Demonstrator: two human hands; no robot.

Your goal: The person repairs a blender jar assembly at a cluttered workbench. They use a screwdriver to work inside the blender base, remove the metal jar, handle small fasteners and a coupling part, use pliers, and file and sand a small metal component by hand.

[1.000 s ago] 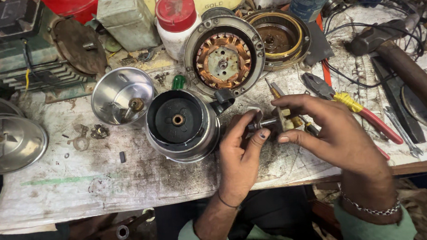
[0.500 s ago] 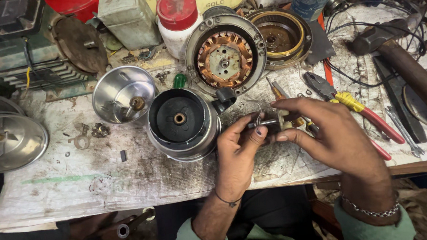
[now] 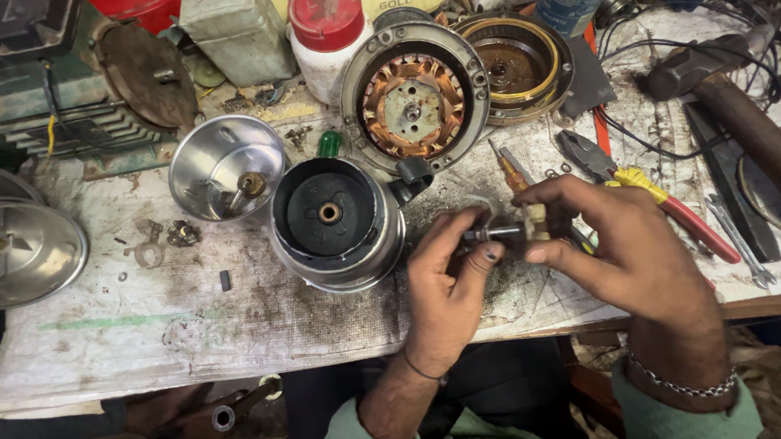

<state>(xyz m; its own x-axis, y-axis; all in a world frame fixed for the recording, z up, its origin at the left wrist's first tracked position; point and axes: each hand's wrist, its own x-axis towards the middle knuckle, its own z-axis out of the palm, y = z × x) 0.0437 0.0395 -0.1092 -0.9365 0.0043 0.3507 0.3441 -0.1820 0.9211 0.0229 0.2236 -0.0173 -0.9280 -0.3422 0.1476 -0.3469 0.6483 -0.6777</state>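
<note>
Right now your left hand (image 3: 444, 284) and your right hand (image 3: 622, 246) meet over the front edge of the workbench (image 3: 145, 343), both pinched on a small metal shaft part (image 3: 504, 232). Your left fingertips close on its dark left end, your right fingers on its pale right end, so it hangs level between them, just above the bench. Just to its left stands the round steel motor housing (image 3: 336, 223), mouth up. Behind it lies the copper-wound stator (image 3: 413, 108), and red-handled pliers (image 3: 651, 193) rest beyond your right hand.
</note>
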